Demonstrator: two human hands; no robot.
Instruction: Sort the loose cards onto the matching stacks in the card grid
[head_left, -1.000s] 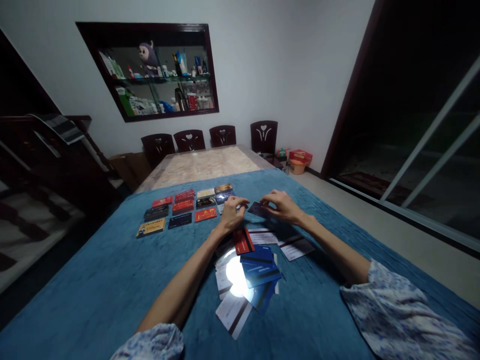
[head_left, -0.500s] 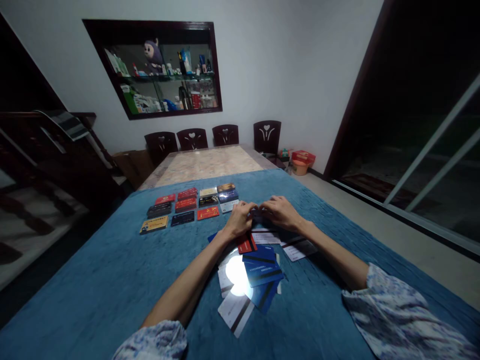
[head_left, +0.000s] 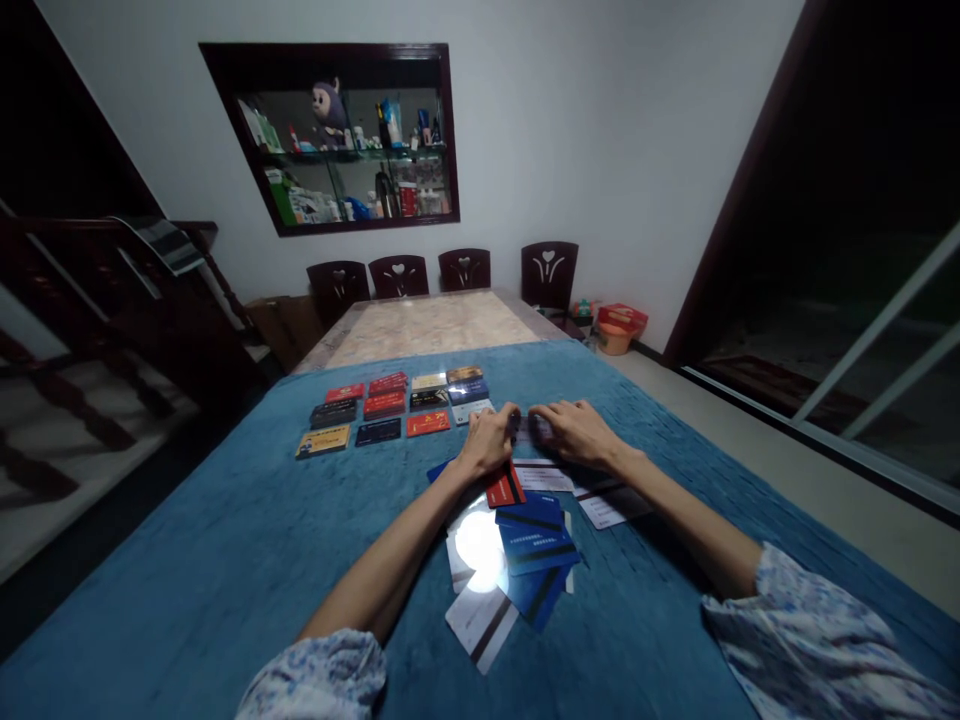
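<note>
My left hand [head_left: 491, 440] is closed above the far side of a loose pile of bank cards, its fingertips hidden from me. Just to its right, my right hand [head_left: 577, 432] has curled fingers bent downward. A dim pale card [head_left: 534, 430] shows in the small gap between the hands; whether either hand grips it is unclear. Under my left wrist lies a red card [head_left: 505, 486]. White cards with dark stripes [head_left: 547, 474] lie below my right hand. Nearer me, blue cards [head_left: 537, 550] overlap, with a white card [head_left: 481, 622] at the near end.
Neat stacks of cards stand in rows at the left, including a yellow one [head_left: 322, 441], a black one [head_left: 379, 431] and a red one [head_left: 428, 424]. A blue cloth [head_left: 262, 560] covers the near table. Chairs [head_left: 551, 272] stand beyond the bare stone tabletop [head_left: 442, 322].
My hands have moved slightly apart, opening a gap where a pale card shows. The whole view has shifted a little as my head turned left.
</note>
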